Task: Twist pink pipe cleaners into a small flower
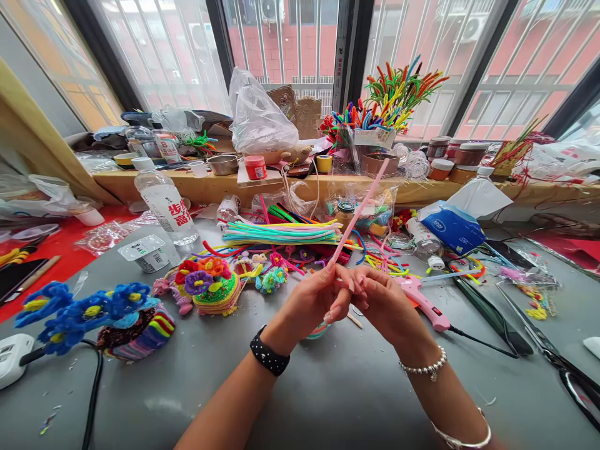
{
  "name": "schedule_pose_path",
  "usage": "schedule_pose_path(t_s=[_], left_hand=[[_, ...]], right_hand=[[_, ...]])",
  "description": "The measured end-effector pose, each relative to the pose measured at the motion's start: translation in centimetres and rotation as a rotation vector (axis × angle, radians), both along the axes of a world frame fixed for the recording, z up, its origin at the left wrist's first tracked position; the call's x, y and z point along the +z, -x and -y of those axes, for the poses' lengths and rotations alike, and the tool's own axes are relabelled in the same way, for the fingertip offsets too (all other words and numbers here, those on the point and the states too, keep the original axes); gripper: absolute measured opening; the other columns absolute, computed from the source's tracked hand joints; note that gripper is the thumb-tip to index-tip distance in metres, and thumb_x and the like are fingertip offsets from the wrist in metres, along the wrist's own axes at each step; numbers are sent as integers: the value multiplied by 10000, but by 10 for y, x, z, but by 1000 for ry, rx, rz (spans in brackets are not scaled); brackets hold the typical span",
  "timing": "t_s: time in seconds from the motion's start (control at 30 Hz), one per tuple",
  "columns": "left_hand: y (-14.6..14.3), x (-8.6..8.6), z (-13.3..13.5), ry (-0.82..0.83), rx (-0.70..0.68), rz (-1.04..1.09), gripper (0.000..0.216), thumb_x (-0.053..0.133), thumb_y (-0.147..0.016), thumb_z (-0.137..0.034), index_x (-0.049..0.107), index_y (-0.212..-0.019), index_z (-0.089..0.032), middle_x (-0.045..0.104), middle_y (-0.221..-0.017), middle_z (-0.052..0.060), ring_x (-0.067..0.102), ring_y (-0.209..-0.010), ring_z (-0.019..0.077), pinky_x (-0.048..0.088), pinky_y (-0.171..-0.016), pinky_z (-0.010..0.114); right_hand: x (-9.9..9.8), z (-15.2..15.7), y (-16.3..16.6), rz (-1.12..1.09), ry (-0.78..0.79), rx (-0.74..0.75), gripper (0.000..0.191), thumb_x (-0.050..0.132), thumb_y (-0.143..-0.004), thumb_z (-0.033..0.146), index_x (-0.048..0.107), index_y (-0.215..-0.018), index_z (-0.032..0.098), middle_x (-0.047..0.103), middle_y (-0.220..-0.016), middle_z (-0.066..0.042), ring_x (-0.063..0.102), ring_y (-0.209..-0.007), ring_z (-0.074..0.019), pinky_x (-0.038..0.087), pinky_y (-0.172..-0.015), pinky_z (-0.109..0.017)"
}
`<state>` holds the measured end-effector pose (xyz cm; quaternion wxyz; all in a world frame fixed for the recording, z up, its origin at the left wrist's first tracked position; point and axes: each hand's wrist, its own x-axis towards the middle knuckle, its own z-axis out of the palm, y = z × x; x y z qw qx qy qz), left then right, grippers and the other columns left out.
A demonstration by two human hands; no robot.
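A pink pipe cleaner slants up to the right from between the thumb and fingers of my left hand. My right hand meets it fingertip to fingertip, its own fingers pinched together. Whatever lies in that pinch is hidden, as is the strip's lower end. Behind my hands lies a bundle of pale and turquoise pipe cleaners. A pink glue gun rests right of my right hand. To the left sit a round piece with fuzzy flowers and a striped one topped with blue flowers.
A clear bottle and a small white cup stand at the left. Scissors lie at the right, below a blue tissue pack. A pot of colourful pipe cleaners stands on the window ledge. A black cable crosses the left front.
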<state>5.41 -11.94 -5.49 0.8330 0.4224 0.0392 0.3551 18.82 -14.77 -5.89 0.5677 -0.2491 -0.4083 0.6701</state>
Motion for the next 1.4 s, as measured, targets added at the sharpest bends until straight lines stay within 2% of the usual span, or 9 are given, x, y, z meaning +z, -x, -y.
schedule_pose_path(t_s=[0.17,0.33,0.4,0.57,0.8,1.0,1.13,1.23,1.4], left_hand=[[-2,3,0,118,62,28,362,387,-887,-302,495,-585,-135,407,-450,-35,317,-344,36,252,-388,150],[-8,2,4,133,147,3,379,382,-887,-325,490,-581,-130,426,-485,-19,352,-380,43,263,-412,156],[-10,2,5,139,188,-5,402,360,-894,-333,471,-564,-133,425,-476,-15,351,-384,48,262,-417,161],[-6,3,4,188,171,-10,458,298,-915,-305,412,-502,-140,350,-380,-28,315,-360,56,266,-440,170],[-1,1,1,178,45,-1,448,296,-909,-282,426,-503,-145,327,-338,-35,251,-317,58,213,-392,177],[-4,1,3,182,60,39,410,358,-895,-289,500,-544,-131,431,-399,-17,322,-332,47,249,-387,164],[-16,-3,10,209,105,72,263,512,-830,-345,618,-706,-139,538,-553,-17,373,-345,23,264,-373,157],[-23,-8,12,279,290,-4,207,653,-728,-342,671,-802,-150,602,-723,-2,475,-453,20,345,-432,155],[-23,-8,9,314,581,-41,156,757,-605,-235,708,-714,-135,689,-796,30,625,-762,105,460,-738,195]], right_hand=[[-4,-3,9,-140,74,-292,157,722,-654,313,624,-653,190,526,-665,26,403,-532,-71,383,-501,-201],[-3,0,17,-156,87,-597,172,749,-622,299,630,-710,210,566,-698,18,497,-598,-90,449,-554,-208],[-2,1,16,-116,49,-552,156,734,-644,310,624,-696,214,569,-684,20,506,-593,-90,458,-566,-214],[-2,-1,9,-68,22,-262,232,731,-634,393,675,-782,223,549,-621,35,478,-544,-74,439,-521,-197],[-2,0,4,3,-8,-215,145,763,-599,348,721,-686,240,634,-634,7,500,-541,-88,438,-534,-235],[3,2,7,38,-119,-444,43,737,-652,281,715,-668,248,570,-620,32,465,-544,-61,395,-512,-196],[4,5,7,-46,-49,-609,86,768,-600,280,701,-639,243,579,-634,27,476,-547,-68,401,-493,-201],[4,4,6,-114,39,-683,142,784,-566,296,704,-668,238,610,-650,17,521,-572,-84,430,-501,-205],[1,0,6,-155,115,-706,161,798,-543,259,704,-666,218,623,-645,35,529,-574,-56,438,-524,-170]])
